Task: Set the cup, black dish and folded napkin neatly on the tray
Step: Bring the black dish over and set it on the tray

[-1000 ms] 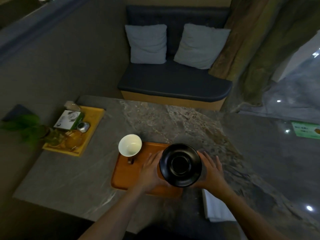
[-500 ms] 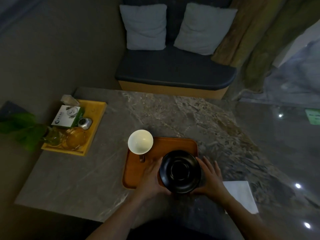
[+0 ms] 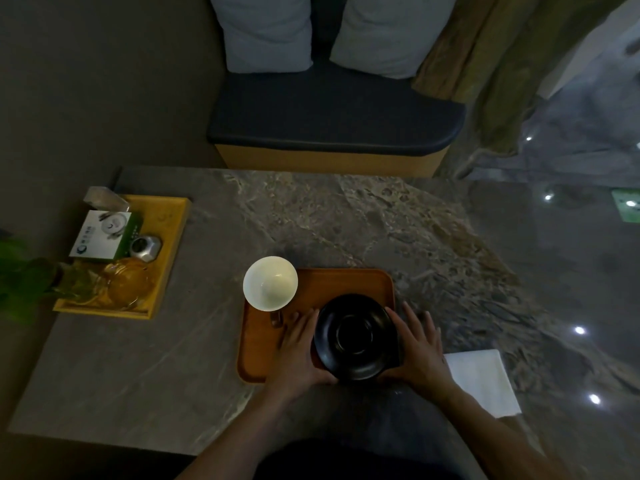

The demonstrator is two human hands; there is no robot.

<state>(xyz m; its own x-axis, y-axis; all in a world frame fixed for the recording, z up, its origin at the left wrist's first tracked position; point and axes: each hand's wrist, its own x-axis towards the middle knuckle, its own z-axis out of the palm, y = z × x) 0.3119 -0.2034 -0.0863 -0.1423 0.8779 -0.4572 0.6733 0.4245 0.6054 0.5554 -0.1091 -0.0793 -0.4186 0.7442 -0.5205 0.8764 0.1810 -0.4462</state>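
A round black dish [image 3: 356, 337] is over the right half of the orange tray [image 3: 332, 282]; I cannot tell whether it rests on the tray. My left hand [image 3: 299, 348] presses against its left side and my right hand [image 3: 420, 344] against its right side, fingers spread along the rim. A white cup [image 3: 270, 283] stands at the tray's far left corner, with its small brown handle toward me. The folded white napkin [image 3: 481, 381] lies on the table to the right of the tray, beside my right wrist.
The grey marble table [image 3: 346, 216] ends close to me. A yellow tray [image 3: 166, 258] at the left holds a white box, a small metal pot and glassware. A green plant [image 3: 20, 271] hangs over the left edge. A cushioned bench [image 3: 332, 126] stands behind.
The camera has tilted further down and nearer. Both hands with the black dish sit lower over the tray, and the napkin shows more fully at the right.
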